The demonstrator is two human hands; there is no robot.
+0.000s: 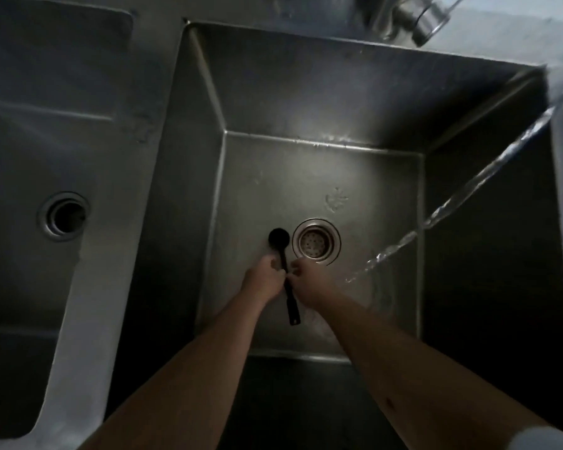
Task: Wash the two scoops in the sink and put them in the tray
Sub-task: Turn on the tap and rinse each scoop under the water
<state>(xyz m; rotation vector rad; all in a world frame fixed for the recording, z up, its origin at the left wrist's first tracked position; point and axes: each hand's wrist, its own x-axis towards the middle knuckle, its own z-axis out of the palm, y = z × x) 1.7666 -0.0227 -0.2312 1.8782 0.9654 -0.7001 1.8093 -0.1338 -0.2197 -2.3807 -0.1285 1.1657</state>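
A: Scoop (279,238), black, long handle. Bowl end sits just left of the drain strainer (316,241), handle running back toward the person. Low in the right-hand sink (322,92); can't tell if the bowl rests on the floor of the basin or hangs just above it

B: Hands?

A: Both on the handle, mid-length. Left hand (264,277) comes in from the left, fingers closed round the shaft. Right hand (307,280) from the right, fingers curled in and pinched on the same stretch. Handle tail sticks out free below both

B: Water?

A: Stream (452,203) falls slantwise from upper right and lands on the basin floor to the right of the hands. Not touching the scoop. So the rub is going on dry-side of the flow, by my reading

B: What would do the step well?

A: Shift the scoop right, into the fall, bowl turned up to catch it. Keep one hand anchored on the handle, free the other to work inside the bowl, where residue would sit. Then run fingers along the shaft and the hole at the tail end

B: Second scoop, tray?

A: Neither in view. Left basin (20,177) shows only its open drain (65,216). One scoop in hand, so I judge the task early
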